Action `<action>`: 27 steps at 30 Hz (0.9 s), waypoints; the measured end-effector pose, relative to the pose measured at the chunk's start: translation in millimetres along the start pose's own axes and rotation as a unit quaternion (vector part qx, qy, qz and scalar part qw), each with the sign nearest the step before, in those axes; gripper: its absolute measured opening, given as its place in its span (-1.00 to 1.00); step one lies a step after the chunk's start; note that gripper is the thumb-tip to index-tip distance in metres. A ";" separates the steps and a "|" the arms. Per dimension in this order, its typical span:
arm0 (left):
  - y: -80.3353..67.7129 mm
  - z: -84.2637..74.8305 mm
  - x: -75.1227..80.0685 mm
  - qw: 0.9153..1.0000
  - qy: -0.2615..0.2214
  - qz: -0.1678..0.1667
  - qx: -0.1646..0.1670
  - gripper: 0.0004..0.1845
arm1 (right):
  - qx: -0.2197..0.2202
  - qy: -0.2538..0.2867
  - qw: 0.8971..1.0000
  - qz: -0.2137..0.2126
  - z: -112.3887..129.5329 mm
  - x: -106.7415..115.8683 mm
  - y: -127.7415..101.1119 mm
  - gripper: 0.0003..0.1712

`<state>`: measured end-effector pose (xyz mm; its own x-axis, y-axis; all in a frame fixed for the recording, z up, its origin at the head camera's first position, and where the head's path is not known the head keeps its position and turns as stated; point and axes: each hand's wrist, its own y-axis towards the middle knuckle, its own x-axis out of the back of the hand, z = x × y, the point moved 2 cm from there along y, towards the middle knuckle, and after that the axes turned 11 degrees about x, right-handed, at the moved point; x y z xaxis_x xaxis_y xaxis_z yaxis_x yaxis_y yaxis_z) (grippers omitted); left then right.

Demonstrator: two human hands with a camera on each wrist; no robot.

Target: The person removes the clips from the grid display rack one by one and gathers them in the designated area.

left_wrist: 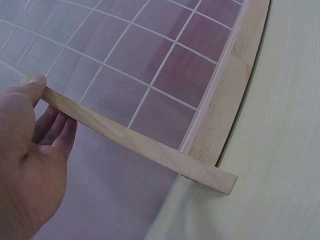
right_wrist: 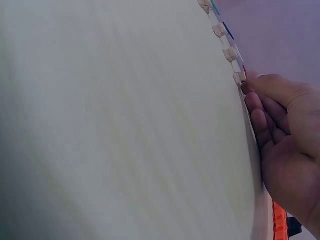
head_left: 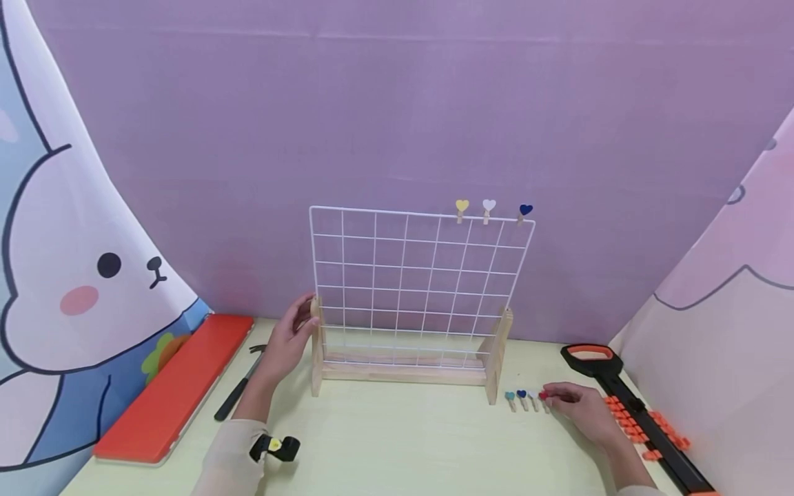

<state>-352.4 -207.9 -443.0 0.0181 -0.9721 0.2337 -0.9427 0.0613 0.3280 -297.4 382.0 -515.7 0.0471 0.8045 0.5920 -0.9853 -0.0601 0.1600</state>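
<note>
A white wire grid (head_left: 422, 269) stands upright in a wooden stand (head_left: 403, 372). My left hand (head_left: 291, 339) grips the top of the stand's left post (left_wrist: 125, 136) between thumb and fingers. Clipped along the grid's top edge, toward the right, are a yellow heart clothespin (head_left: 462, 206), a white one (head_left: 489, 206) and a dark blue one (head_left: 526, 209). On the table, my right hand (head_left: 583, 408) pinches a red heart clothespin (head_left: 543, 396) at the end of a short row. Beside it lie white (head_left: 533, 398), blue (head_left: 522, 395) and teal (head_left: 510, 397) heart clothespins.
At the left lie a long red case (head_left: 180, 386) and a hammer (head_left: 238, 391) with a black handle. A black bar-shaped tool (head_left: 639, 413) with orange pieces lies at the right, close to my right forearm. Behind the table hangs a purple cloth (head_left: 397, 124).
</note>
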 end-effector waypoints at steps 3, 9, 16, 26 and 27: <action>0.5 0.4 -0.8 1.000 -0.003 0.001 -0.004 -0.42 | 0.001 0.000 1.000 0.003 -3.6 0.9 -0.5 -0.55; 0.3 -0.8 -1.3 1.000 -0.008 0.000 -0.001 -0.42 | -0.003 0.033 0.999 0.000 -5.5 7.2 1.4 -0.49; 0.4 -0.6 0.3 1.000 -0.005 -0.003 0.004 -0.41 | 0.047 0.056 0.997 -0.006 34.7 32.5 9.1 -0.42; -0.3 -0.9 -0.2 1.000 -0.006 -0.002 0.001 -0.42 | 0.137 -0.021 0.990 -0.018 109.5 75.7 30.8 -0.47; -0.4 -0.9 -0.4 1.000 -0.007 -0.003 0.001 -0.42 | 0.142 -0.025 0.989 -0.017 117.6 79.3 32.4 -0.47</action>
<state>-351.7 -207.3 -442.4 0.0187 -0.9755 0.2190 -0.9435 0.0553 0.3269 -306.3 374.4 -370.8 0.0945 0.7788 0.6202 -0.8977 -0.2026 0.3913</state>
